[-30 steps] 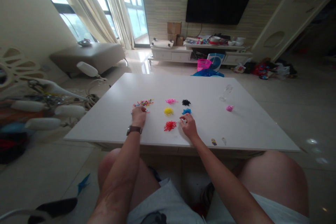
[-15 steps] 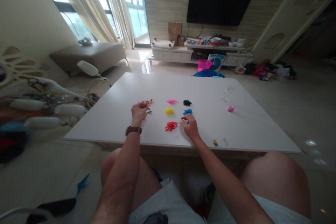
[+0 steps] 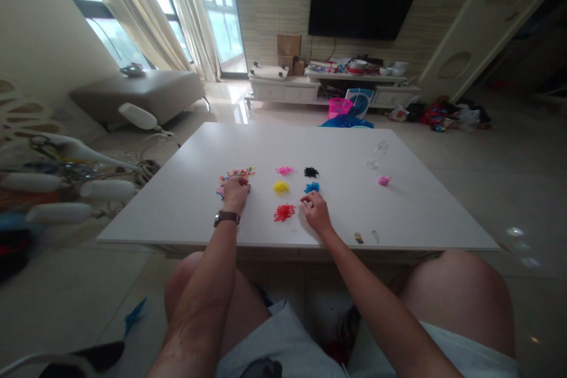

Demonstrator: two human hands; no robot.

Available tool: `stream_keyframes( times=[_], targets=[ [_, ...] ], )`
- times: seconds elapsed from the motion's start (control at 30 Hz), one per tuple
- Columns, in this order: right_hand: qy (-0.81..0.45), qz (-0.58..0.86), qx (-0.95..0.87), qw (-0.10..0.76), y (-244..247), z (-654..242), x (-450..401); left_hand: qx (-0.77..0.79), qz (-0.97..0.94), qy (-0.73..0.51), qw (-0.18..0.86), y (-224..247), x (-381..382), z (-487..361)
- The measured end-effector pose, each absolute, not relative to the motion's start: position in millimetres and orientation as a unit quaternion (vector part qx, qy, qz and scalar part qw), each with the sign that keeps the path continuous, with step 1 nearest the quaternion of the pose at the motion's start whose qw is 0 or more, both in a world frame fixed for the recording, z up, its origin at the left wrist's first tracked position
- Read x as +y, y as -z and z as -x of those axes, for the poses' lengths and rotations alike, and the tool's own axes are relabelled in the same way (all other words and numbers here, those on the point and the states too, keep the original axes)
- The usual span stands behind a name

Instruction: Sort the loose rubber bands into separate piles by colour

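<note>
The left grip [image 3: 236, 192] lay over the mixed pile [image 3: 238, 173], the right grip [image 3: 315, 212] curled beside blue pieces [image 3: 312, 187]; whether either pinched anything was unclear.

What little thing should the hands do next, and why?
Maybe the left hand should pinch one piece from the mixed pile: it is right at that pile, where many colours lie jumbled, while the pink pile, black pile, yellow pile, blue pile and red pile each show one colour. I can't tell whether that hand already holds something.

No txt, labels, brands, nos. or signs legible anywhere in view.
</note>
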State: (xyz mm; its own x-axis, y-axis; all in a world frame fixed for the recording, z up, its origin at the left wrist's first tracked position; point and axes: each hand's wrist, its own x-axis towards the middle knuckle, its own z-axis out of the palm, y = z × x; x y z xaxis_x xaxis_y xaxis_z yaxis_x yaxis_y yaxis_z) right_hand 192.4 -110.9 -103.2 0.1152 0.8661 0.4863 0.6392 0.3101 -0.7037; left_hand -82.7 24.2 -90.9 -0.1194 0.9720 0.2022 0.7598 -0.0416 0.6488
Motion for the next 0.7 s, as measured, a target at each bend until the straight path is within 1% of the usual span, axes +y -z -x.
stream_keyframes(
  times=[0.1, 0.27, 0.37, 0.5, 0.6, 0.7],
  targets=[
    [-0.124, 0.576, -0.654, 0.475, 103, -192, -111, 0.676, -0.653, -0.301, 0.159, 91, 24, 82],
    [-0.129, 0.575, -0.656, 0.471, 102, -192, -112, 0.691, -0.637, -0.281, 0.194, 88, 20, 78],
    [-0.126, 0.575, -0.657, 0.470, 102, -192, -112, 0.682, -0.626, -0.311, 0.214, 83, 20, 77],
    [-0.122, 0.575, -0.659, 0.470, 103, -193, -111, 0.650, -0.595, -0.405, 0.244, 74, 20, 77],
    [-0.123, 0.573, -0.658, 0.473, 103, -193, -111, 0.591, -0.550, -0.488, 0.332, 69, 16, 74],
    [-0.125, 0.564, -0.659, 0.482, 102, -192, -112, 0.493, -0.536, -0.522, 0.443, 65, 3, 61]
  ],
)
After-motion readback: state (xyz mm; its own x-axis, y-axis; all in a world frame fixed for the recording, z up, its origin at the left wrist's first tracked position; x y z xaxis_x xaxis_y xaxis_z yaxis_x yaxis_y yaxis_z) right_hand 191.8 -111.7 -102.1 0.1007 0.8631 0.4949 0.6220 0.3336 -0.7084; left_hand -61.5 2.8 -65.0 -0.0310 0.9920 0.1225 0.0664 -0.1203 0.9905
